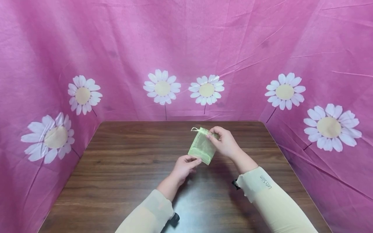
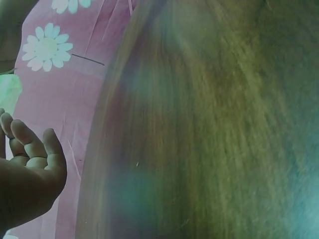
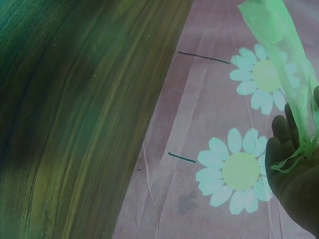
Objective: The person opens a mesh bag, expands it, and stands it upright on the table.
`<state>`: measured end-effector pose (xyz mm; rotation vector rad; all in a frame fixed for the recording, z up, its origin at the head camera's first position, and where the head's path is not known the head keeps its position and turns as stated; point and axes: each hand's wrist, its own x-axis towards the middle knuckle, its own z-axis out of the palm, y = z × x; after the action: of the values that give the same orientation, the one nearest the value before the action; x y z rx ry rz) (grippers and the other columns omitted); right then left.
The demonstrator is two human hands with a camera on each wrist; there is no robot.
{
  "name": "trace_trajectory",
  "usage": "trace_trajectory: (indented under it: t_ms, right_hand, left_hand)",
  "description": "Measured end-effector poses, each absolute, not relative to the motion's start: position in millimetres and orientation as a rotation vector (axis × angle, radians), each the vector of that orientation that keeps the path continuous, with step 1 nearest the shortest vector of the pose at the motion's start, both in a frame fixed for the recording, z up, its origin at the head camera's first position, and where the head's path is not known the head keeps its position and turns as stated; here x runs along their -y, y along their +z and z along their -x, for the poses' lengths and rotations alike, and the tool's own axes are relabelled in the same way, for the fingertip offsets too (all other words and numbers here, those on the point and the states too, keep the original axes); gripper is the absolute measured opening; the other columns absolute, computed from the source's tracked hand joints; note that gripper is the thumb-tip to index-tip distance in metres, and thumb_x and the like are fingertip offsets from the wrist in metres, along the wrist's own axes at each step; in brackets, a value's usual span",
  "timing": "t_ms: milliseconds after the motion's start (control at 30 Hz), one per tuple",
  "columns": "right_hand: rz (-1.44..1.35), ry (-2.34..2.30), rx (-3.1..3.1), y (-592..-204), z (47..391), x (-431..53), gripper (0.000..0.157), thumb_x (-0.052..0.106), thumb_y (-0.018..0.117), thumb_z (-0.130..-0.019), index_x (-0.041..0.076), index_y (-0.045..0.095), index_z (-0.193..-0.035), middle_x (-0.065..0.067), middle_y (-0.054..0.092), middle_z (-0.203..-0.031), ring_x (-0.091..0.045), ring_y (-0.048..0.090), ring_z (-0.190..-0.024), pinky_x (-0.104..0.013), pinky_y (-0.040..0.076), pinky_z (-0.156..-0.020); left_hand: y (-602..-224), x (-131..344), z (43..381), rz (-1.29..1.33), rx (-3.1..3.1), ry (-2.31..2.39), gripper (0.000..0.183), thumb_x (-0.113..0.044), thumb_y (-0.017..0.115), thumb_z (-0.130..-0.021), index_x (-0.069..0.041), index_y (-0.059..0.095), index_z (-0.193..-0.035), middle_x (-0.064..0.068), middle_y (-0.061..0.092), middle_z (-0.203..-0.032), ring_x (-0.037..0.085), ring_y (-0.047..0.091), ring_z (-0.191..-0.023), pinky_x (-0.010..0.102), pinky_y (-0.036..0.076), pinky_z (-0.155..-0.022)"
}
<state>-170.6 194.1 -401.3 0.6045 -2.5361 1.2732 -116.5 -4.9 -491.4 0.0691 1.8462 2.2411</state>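
A small sheer green drawstring pouch (image 1: 203,145) is held up over the table between both hands, tilted, with its pale cord loop sticking out at the upper left. My right hand (image 1: 224,140) pinches its gathered upper edge between thumb and fingers. At the bottom edge, my left hand (image 1: 185,166) pinches the corner. In the right wrist view the pouch (image 3: 281,55) hangs from the hand (image 3: 294,174), its cord lying across the palm. Only a sliver of the pouch (image 2: 9,94) shows in the left wrist view, beside the left hand's (image 2: 32,169) curled fingers.
The dark wood-grain table (image 1: 116,174) spreads under both hands. Pink cloth (image 1: 180,38) printed with white daisies surrounds it at the back and both sides. A black wrist device (image 1: 174,220) sits by the left sleeve, another (image 1: 235,184) by the right.
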Motion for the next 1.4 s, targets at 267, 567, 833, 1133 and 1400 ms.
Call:
trace_trajectory:
  t_ms: [267,567,833,1133,1400]
  right_hand:
    - [-0.617,1.163,2.538,-405,172,-193,0.005,0.005,0.076,-0.096,0.003,0.071,-0.096,-0.009,0.07,-0.096,-0.023,0.063,-0.086,-0.039,0.053,-0.074]
    - [-0.606,1.157,2.522,-405,172,-194,0.006,0.007,0.076,-0.097,0.002,0.072,-0.096,-0.01,0.071,-0.098,-0.024,0.064,-0.086,-0.037,0.053,-0.071]
    - [-0.602,1.2,2.524,-401,172,-195,0.01,0.008,0.073,-0.099,-0.002,0.072,-0.099,-0.013,0.072,-0.102,-0.025,0.065,-0.089,-0.041,0.054,-0.075]
    - [-0.613,1.23,2.54,-403,169,-193,0.007,0.007,0.073,-0.099,0.0,0.072,-0.099,-0.01,0.072,-0.098,-0.023,0.062,-0.087,-0.036,0.052,-0.073]
    - [-0.638,1.229,2.527,-403,167,-192,0.005,0.004,0.076,-0.096,0.004,0.071,-0.094,-0.009,0.072,-0.097,-0.022,0.063,-0.088,-0.035,0.051,-0.073]
  left_hand:
    - [-495,0,113,-0.005,-1.551,2.337,0.022,-0.002,0.069,-0.097,-0.017,0.07,-0.081,-0.008,0.063,-0.079,0.006,0.049,-0.065,0.024,0.052,-0.063]
    - [-497,1,113,-0.008,-1.709,2.243,0.022,-0.009,0.073,-0.096,-0.016,0.062,-0.079,-0.009,0.067,-0.084,0.005,0.048,-0.063,0.024,0.051,-0.06]
    - [-499,5,119,0.03,-1.715,2.272,0.017,0.003,0.063,-0.094,0.004,0.057,-0.11,-0.005,0.054,-0.08,0.009,0.05,-0.066,0.024,0.05,-0.059]
    - [-498,2,123,0.029,-1.91,2.209,0.015,-0.012,0.074,-0.096,0.002,0.072,-0.097,-0.005,0.058,-0.071,0.009,0.055,-0.068,0.024,0.052,-0.06]
    - [-503,0,125,0.004,-2.053,2.136,0.021,-0.011,0.075,-0.096,0.01,0.072,-0.092,-0.004,0.057,-0.064,0.009,0.054,-0.058,0.023,0.049,-0.056]
